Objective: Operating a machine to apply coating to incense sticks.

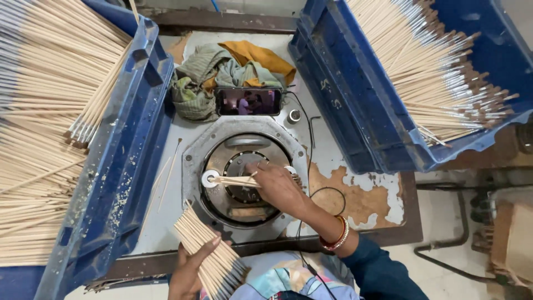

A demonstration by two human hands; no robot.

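My left hand (191, 266) grips a fanned bundle of thin wooden sticks (208, 250) at the table's near edge, their metal-capped ends pointing toward me. My right hand (276, 186), with bangles on the wrist, rests over a round metal machine plate (244, 178) and pinches a few sticks (236, 180) lying across it. The tips of those sticks reach a small white ring (210, 178) on the plate's left side.
A blue crate (119, 166) full of sticks stands on the left, another blue crate (361, 111) of sticks on the right. Behind the plate lie a phone (249, 101) with a lit screen and crumpled cloth (222, 72). Loose sticks (166, 175) and a black cable (311, 166) lie on the worn table.
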